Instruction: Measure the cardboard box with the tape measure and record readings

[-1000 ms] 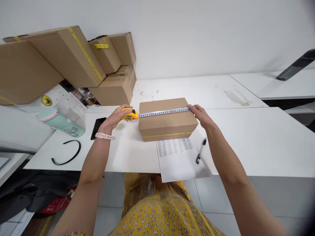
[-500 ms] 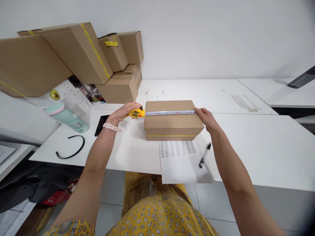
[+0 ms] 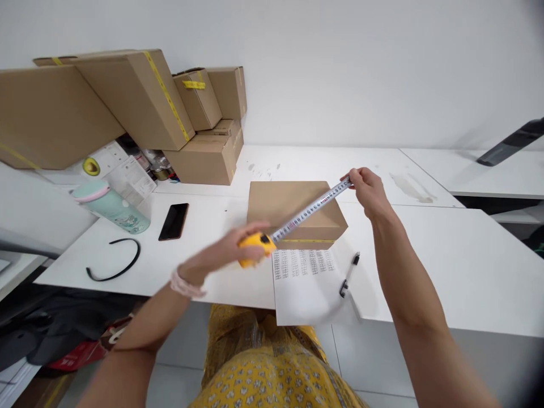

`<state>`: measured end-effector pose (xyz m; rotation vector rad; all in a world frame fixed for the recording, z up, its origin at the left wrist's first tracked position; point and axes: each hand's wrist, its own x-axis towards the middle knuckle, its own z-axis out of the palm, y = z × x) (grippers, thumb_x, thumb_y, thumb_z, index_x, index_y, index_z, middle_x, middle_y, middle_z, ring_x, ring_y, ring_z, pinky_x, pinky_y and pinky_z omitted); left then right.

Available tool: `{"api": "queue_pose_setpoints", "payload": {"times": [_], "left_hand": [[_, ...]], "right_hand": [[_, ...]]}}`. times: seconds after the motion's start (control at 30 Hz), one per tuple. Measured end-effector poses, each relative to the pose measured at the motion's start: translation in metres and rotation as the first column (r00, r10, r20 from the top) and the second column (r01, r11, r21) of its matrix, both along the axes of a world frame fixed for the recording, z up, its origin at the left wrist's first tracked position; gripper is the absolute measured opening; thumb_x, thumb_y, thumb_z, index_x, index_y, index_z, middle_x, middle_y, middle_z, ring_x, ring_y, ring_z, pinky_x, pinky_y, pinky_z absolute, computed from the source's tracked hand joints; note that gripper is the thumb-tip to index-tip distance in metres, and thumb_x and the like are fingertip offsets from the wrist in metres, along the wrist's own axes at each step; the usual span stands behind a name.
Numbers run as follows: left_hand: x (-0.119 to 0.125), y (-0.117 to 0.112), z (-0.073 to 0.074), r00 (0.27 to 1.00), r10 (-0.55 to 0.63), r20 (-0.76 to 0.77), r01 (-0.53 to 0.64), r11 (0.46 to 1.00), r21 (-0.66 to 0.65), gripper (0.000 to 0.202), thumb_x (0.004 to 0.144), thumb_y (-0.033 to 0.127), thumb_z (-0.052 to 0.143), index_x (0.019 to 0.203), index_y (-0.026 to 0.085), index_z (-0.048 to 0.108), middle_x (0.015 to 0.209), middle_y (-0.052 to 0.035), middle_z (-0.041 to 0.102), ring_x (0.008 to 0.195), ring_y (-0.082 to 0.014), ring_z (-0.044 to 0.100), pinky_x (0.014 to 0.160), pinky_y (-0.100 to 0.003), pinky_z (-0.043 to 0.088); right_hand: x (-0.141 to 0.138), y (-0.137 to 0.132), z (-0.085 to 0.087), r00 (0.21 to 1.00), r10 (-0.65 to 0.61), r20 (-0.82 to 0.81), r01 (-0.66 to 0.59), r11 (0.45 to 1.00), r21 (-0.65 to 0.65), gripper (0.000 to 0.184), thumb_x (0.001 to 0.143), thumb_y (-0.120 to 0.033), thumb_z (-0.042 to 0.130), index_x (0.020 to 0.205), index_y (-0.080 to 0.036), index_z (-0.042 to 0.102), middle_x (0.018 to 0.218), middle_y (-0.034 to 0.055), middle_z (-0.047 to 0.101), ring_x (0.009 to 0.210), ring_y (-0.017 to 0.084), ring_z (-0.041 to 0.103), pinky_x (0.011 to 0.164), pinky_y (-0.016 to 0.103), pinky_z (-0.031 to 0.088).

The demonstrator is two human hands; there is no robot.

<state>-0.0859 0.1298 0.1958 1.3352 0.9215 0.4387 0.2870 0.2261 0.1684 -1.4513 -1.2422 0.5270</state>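
My left hand (image 3: 240, 246), somewhat blurred, grips the yellow case of a tape measure (image 3: 258, 249) in front of the cardboard box's near left side. The blade (image 3: 308, 211) is pulled out and slants up to the right across the box. At its far end my right hand (image 3: 368, 187) pinches the tip, beyond the box's right side. The closed cardboard box (image 3: 280, 198) rests on the white table, with yellow tape along its near side. Just in front of it lies a printed sheet (image 3: 301, 300), with a pen (image 3: 350, 275) on its right part.
At the back left, several cardboard boxes (image 3: 199, 161) are stacked against the wall. A mint-green bottle (image 3: 113, 207), a dark phone (image 3: 173, 221) and a black headband (image 3: 135, 258) lie on the left. A dark cylindrical object (image 3: 510, 141) lies at the far right.
The blade has gone from lying straight across the box top to a slant. My left hand has moved right and nearer with the case; my right hand has risen slightly with the tip.
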Motion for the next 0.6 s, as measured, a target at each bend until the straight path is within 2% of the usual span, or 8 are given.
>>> {"api": "queue_pose_setpoints", "payload": {"times": [0.03, 0.1, 0.17, 0.2, 0.27, 0.33, 0.43, 0.6], "left_hand": [[0.016, -0.020, -0.011, 0.994, -0.070, 0.082, 0.081, 0.987, -0.135, 0.074, 0.070, 0.042, 0.090, 0.134, 0.022, 0.059, 0.107, -0.0093, 0.071, 0.080, -0.0203, 0.069, 0.070, -0.036, 0.055], [0.052, -0.053, -0.033, 0.959, -0.017, 0.284, 0.111, 0.941, -0.320, 0.062, 0.066, 0.044, 0.092, 0.114, 0.020, 0.062, 0.106, -0.0073, 0.067, 0.082, -0.0194, 0.070, 0.075, -0.036, 0.056], [0.088, -0.071, -0.049, 0.917, 0.033, 0.398, 0.127, 0.921, -0.367, 0.061, 0.062, 0.042, 0.095, 0.105, 0.021, 0.058, 0.107, -0.0056, 0.065, 0.081, -0.0174, 0.070, 0.075, -0.035, 0.056], [0.102, -0.073, -0.053, 0.900, 0.075, 0.429, 0.102, 0.921, -0.376, 0.062, 0.061, 0.044, 0.096, 0.104, 0.022, 0.057, 0.107, -0.0051, 0.064, 0.080, -0.0170, 0.069, 0.075, -0.035, 0.055], [0.122, -0.070, -0.053, 0.885, 0.160, 0.437, 0.021, 0.924, -0.381, 0.064, 0.061, 0.048, 0.095, 0.103, 0.022, 0.056, 0.106, -0.0047, 0.064, 0.078, -0.0169, 0.069, 0.075, -0.035, 0.055], [0.130, -0.061, -0.047, 0.882, 0.208, 0.423, -0.039, 0.927, -0.373, 0.062, 0.062, 0.053, 0.094, 0.101, 0.021, 0.057, 0.103, -0.0048, 0.064, 0.076, -0.0168, 0.068, 0.076, -0.036, 0.055], [0.127, -0.055, -0.037, 0.877, 0.204, 0.436, -0.033, 0.929, -0.369, 0.058, 0.066, 0.056, 0.090, 0.098, 0.019, 0.059, 0.101, -0.0050, 0.065, 0.074, -0.0166, 0.069, 0.075, -0.036, 0.055], [0.124, -0.072, -0.035, 0.865, 0.263, 0.427, -0.055, 0.896, -0.441, 0.057, 0.065, 0.050, 0.092, 0.099, 0.021, 0.057, 0.102, -0.0044, 0.065, 0.072, -0.0166, 0.070, 0.077, -0.037, 0.056]], "right_hand": [[-0.007, 0.007, 0.005, 0.998, 0.059, 0.036, -0.059, 0.998, -0.010, 0.031, 0.095, -0.050, 0.060, 0.081, -0.023, 0.063, 0.088, 0.0043, 0.069, 0.088, 0.020, 0.060, 0.085, 0.035, 0.049], [-0.026, 0.023, 0.013, 0.965, 0.217, 0.145, -0.203, 0.974, -0.105, 0.027, 0.096, -0.044, 0.058, 0.081, -0.022, 0.066, 0.094, 0.0060, 0.071, 0.090, 0.021, 0.061, 0.088, 0.037, 0.048], [-0.047, 0.042, 0.017, 0.908, 0.331, 0.258, -0.276, 0.934, -0.228, 0.025, 0.095, -0.038, 0.056, 0.079, -0.022, 0.066, 0.097, 0.0082, 0.071, 0.091, 0.024, 0.060, 0.089, 0.040, 0.048], [-0.055, 0.051, 0.017, 0.886, 0.351, 0.305, -0.275, 0.924, -0.264, 0.025, 0.095, -0.036, 0.056, 0.077, -0.021, 0.065, 0.097, 0.0090, 0.071, 0.091, 0.025, 0.060, 0.090, 0.042, 0.047], [-0.067, 0.066, 0.015, 0.865, 0.343, 0.366, -0.247, 0.926, -0.285, 0.025, 0.093, -0.033, 0.057, 0.073, -0.021, 0.064, 0.095, 0.0098, 0.070, 0.094, 0.026, 0.058, 0.094, 0.044, 0.045], [-0.071, 0.076, 0.010, 0.869, 0.329, 0.371, -0.225, 0.928, -0.297, 0.025, 0.092, -0.033, 0.058, 0.070, -0.022, 0.062, 0.090, 0.0096, 0.070, 0.093, 0.027, 0.058, 0.094, 0.045, 0.044], [-0.067, 0.080, -0.001, 0.882, 0.337, 0.329, -0.230, 0.918, -0.325, 0.025, 0.090, -0.038, 0.062, 0.070, -0.022, 0.063, 0.082, 0.0074, 0.069, 0.084, 0.025, 0.059, 0.087, 0.042, 0.047], [-0.057, 0.072, -0.009, 0.895, 0.373, 0.243, -0.285, 0.899, -0.332, 0.027, 0.087, -0.046, 0.068, 0.072, -0.023, 0.064, 0.075, 0.0031, 0.067, 0.078, 0.021, 0.056, 0.079, 0.037, 0.047]]}}
